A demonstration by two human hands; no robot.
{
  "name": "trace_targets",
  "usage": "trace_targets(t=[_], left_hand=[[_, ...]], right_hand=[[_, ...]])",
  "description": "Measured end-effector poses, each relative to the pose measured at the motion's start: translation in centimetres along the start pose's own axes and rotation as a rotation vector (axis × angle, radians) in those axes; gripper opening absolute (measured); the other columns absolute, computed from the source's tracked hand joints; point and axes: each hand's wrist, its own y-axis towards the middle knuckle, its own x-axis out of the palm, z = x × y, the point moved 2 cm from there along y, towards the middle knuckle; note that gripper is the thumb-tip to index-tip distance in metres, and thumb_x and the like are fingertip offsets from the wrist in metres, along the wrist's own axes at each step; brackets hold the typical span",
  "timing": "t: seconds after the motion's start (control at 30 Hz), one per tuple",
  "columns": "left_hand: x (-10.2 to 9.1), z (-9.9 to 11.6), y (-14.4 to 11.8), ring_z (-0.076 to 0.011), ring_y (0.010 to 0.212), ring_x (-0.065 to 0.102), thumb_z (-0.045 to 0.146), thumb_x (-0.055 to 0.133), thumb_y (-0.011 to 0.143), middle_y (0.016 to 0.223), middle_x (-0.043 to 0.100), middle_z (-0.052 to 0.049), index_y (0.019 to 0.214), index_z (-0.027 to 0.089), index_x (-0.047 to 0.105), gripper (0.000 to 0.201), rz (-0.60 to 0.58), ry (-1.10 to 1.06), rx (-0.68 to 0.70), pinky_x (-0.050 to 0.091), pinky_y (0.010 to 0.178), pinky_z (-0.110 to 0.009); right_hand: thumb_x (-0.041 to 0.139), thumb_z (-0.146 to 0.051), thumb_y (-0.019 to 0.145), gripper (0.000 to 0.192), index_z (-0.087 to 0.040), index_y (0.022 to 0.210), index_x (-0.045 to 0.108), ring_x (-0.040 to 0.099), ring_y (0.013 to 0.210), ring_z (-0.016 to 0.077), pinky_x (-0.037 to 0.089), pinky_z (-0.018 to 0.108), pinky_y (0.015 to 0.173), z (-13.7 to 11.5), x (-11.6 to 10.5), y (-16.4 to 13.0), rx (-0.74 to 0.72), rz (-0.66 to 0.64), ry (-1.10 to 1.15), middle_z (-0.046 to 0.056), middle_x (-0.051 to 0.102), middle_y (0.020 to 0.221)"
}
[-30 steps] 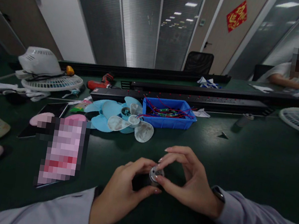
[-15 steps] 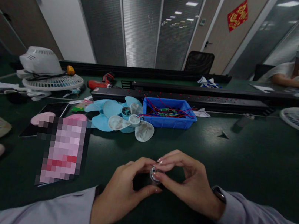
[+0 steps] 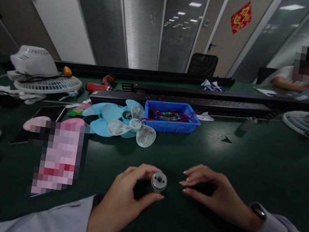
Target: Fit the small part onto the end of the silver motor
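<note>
While the left hand (image 3: 125,196) grips a short silver metal cylinder (image 3: 158,183) at the lower centre of the frame, the right hand (image 3: 219,195), half-curled, hovers apart to its right, whether pinching anything I cannot tell; beyond, mid-frame, a blue rectangular plastic bin (image 3: 170,127) holds tangled red wires (image 3: 163,114)
</note>
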Motion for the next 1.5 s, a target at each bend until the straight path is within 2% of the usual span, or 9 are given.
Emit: trace_targets(t=[0.17, 0.27, 0.47, 0.63, 0.77, 0.9, 1.13, 1.37, 1.5], left_hand=[[0.0, 0.0, 0.0, -0.0205, 0.1, 0.064, 0.023, 0.076, 0.075, 0.108, 0.068, 0.002, 0.109, 0.029, 0.06, 0.038, 0.013, 0.035, 0.015, 0.051, 0.089, -0.037], [-0.1, 0.1, 0.0, -0.0222, 0.1, 0.064, 0.023, 0.075, 0.075, 0.108, 0.069, 0.0, 0.109, 0.028, 0.06, 0.037, 0.015, 0.059, 0.018, 0.051, 0.088, -0.039], [-0.1, 0.1, 0.0, -0.024, 0.101, 0.062, 0.027, 0.075, 0.076, 0.109, 0.069, 0.0, 0.109, 0.029, 0.06, 0.036, 0.029, 0.099, 0.01, 0.05, 0.088, -0.041], [0.0, 0.0, 0.0, -0.0236, 0.1, 0.06, 0.027, 0.072, 0.079, 0.109, 0.067, 0.0, 0.111, 0.029, 0.058, 0.035, -0.003, 0.128, 0.025, 0.048, 0.088, -0.04], [0.1, -0.2, 0.0, -0.0243, 0.098, 0.06, 0.028, 0.071, 0.08, 0.109, 0.066, 0.0, 0.112, 0.029, 0.056, 0.036, -0.022, 0.145, 0.045, 0.048, 0.085, -0.04], [0.0, -0.3, 0.0, -0.0236, 0.096, 0.06, 0.028, 0.072, 0.08, 0.108, 0.066, 0.0, 0.114, 0.029, 0.056, 0.038, -0.017, 0.12, 0.069, 0.047, 0.083, -0.039], [0.2, -0.3, 0.0, -0.0233, 0.099, 0.059, 0.026, 0.072, 0.08, 0.108, 0.066, 0.0, 0.113, 0.029, 0.056, 0.038, -0.004, 0.087, 0.084, 0.046, 0.084, -0.037], [0.3, -0.5, -0.1, -0.023, 0.096, 0.06, 0.028, 0.072, 0.08, 0.108, 0.066, -0.001, 0.114, 0.029, 0.056, 0.037, 0.045, 0.099, 0.132, 0.046, 0.082, -0.037], [0.1, -0.1, 0.0, -0.0232, 0.094, 0.06, 0.027, 0.074, 0.078, 0.103, 0.066, 0.0, 0.109, 0.028, 0.058, 0.035, 0.009, 0.102, 0.08, 0.046, 0.08, -0.037]], right_hand=[[0.081, -0.033, 0.072, 0.031, -0.026, 0.1, 0.07, 0.059, 0.115, 0.0242, 0.049, 0.042, 0.098, -0.1, -0.3, -0.3, 0.039, -0.117, -0.108, 0.004, 0.073, 0.104], [0.08, -0.035, 0.072, 0.027, -0.025, 0.095, 0.072, 0.06, 0.114, 0.0252, 0.051, 0.043, 0.094, -0.1, -0.2, -0.1, 0.038, -0.109, -0.107, 0.005, 0.073, 0.103], [0.082, -0.03, 0.07, 0.016, -0.024, 0.082, 0.073, 0.067, 0.103, 0.0245, 0.056, 0.041, 0.087, -0.1, -0.2, 0.0, 0.014, -0.007, -0.039, 0.003, 0.076, 0.086], [0.083, -0.021, 0.069, 0.017, -0.023, 0.081, 0.071, 0.071, 0.086, 0.0206, 0.057, 0.035, 0.078, -3.0, 0.8, 1.7, -0.107, 0.206, 0.154, 0.002, 0.076, 0.079], [0.082, -0.019, 0.07, 0.017, -0.023, 0.082, 0.072, 0.07, 0.085, 0.0182, 0.056, 0.032, 0.077, -5.4, 2.5, 3.8, -0.204, 0.146, 0.166, 0.001, 0.076, 0.082], [0.081, -0.021, 0.071, 0.014, -0.022, 0.082, 0.072, 0.07, 0.082, 0.0186, 0.056, 0.032, 0.074, -5.8, 3.5, 4.8, -0.205, 0.107, 0.115, 0.002, 0.075, 0.082], [0.08, -0.023, 0.073, 0.012, -0.022, 0.083, 0.072, 0.07, 0.081, 0.0184, 0.056, 0.033, 0.075, -5.5, 3.5, 4.8, -0.179, 0.1, 0.127, 0.001, 0.075, 0.079], [0.086, -0.024, 0.064, 0.03, -0.024, 0.092, 0.073, 0.069, 0.09, 0.0198, 0.053, 0.035, 0.082, -5.2, 3.1, 4.8, -0.221, 0.038, 0.089, 0.002, 0.075, 0.097], [0.087, -0.029, 0.062, 0.034, -0.026, 0.093, 0.071, 0.069, 0.087, 0.0214, 0.049, 0.039, 0.084, -5.0, 2.5, 4.9, -0.187, 0.11, 0.02, -0.001, 0.076, 0.08]])
